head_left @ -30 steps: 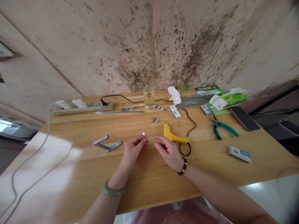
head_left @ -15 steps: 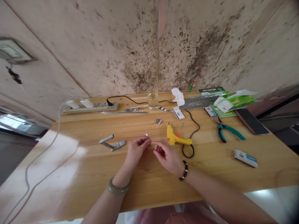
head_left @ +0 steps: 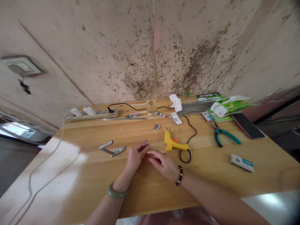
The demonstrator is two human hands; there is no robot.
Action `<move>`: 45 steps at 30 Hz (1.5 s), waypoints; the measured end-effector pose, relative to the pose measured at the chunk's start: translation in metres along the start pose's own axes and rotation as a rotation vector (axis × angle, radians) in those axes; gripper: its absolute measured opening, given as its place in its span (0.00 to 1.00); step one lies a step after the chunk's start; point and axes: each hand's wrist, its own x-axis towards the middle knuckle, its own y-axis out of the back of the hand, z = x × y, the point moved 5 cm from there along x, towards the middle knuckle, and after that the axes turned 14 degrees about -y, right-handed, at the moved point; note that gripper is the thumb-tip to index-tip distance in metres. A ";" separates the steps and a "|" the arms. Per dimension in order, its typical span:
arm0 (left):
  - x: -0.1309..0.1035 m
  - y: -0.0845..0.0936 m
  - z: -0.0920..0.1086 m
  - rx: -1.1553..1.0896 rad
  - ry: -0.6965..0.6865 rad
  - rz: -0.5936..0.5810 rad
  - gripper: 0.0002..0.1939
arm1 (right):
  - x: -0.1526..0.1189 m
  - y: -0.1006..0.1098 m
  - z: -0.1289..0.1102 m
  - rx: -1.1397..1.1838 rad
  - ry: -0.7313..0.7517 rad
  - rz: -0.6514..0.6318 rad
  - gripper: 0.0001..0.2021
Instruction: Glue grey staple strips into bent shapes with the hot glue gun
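Note:
Between thumb and forefinger, my left hand (head_left: 136, 156) pinches a tiny pink, shiny piece (head_left: 146, 142) over the middle of the wooden table (head_left: 93, 175). My right hand (head_left: 162, 163) is beside it, fingers partly curled and apart, with its forefinger tip close to the left fingertips; nothing shows in it. Right of the hands lies a yellow glue gun (head_left: 173, 143) with an orange trigger. To the left is a bent grey metal strip (head_left: 112, 149). Small grey pieces (head_left: 157, 126) lie beyond the hands.
A glass of liquid (head_left: 151, 107) stands near the wall, with a power strip (head_left: 103, 114) to its left. On the right are teal-handled pliers (head_left: 226, 135), a phone (head_left: 248, 125), a small box (head_left: 242, 162), wires (head_left: 199, 106) and a green tissue pack (head_left: 231, 105).
The view has tilted up, so table items sit lower in the picture. My right hand's fingers are nearer my left fingertips, and the pink piece still shows at the left fingertips.

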 end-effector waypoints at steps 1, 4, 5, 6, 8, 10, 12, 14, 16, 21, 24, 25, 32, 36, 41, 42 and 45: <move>0.000 -0.001 -0.002 0.004 0.000 -0.004 0.11 | 0.000 0.000 0.000 -0.012 0.009 0.014 0.14; 0.000 -0.004 -0.006 0.029 -0.020 -0.024 0.10 | -0.001 -0.001 -0.001 -0.051 0.033 0.037 0.14; 0.000 -0.004 -0.006 0.032 -0.028 -0.025 0.10 | -0.001 -0.002 -0.001 -0.066 0.039 0.034 0.14; -0.001 -0.005 -0.007 0.030 -0.034 -0.019 0.10 | -0.002 -0.003 0.000 -0.083 0.048 0.029 0.15; -0.001 -0.005 -0.006 0.018 -0.031 -0.007 0.10 | -0.002 -0.004 -0.001 -0.119 0.071 0.024 0.15; -0.002 -0.004 -0.002 0.007 -0.022 -0.011 0.11 | -0.002 -0.003 -0.002 -0.146 0.094 0.030 0.15; -0.004 -0.002 0.002 0.001 -0.011 -0.020 0.11 | -0.002 -0.001 -0.002 -0.151 0.104 0.036 0.15; -0.007 0.002 0.006 0.010 0.006 -0.011 0.13 | -0.002 0.002 -0.002 -0.141 0.102 0.044 0.15; -0.012 0.009 0.009 0.038 0.025 0.023 0.14 | -0.002 0.003 -0.001 -0.135 0.099 0.052 0.15; -0.029 0.034 0.009 0.112 0.098 0.170 0.19 | -0.003 0.001 0.000 -0.145 0.097 0.055 0.16; -0.037 0.055 0.006 0.130 0.140 0.323 0.21 | -0.004 -0.001 0.002 -0.138 0.098 0.050 0.15; -0.038 0.063 0.004 0.127 0.156 0.367 0.22 | -0.004 -0.001 0.002 -0.138 0.097 0.052 0.15; -0.042 0.098 0.000 0.279 0.210 0.417 0.27 | -0.003 -0.001 0.005 -0.152 0.098 0.043 0.15; -0.041 0.103 0.002 0.363 0.202 0.406 0.26 | -0.003 -0.001 0.008 -0.161 0.084 0.049 0.15; -0.039 0.102 0.005 0.389 0.157 0.403 0.20 | -0.002 -0.003 0.011 -0.156 0.075 0.035 0.15; -0.038 0.102 0.005 0.383 0.151 0.404 0.19 | -0.002 -0.004 0.012 -0.153 0.075 0.033 0.15; -0.038 0.103 0.003 0.356 0.150 0.414 0.17 | -0.002 -0.004 0.011 -0.143 0.079 0.031 0.15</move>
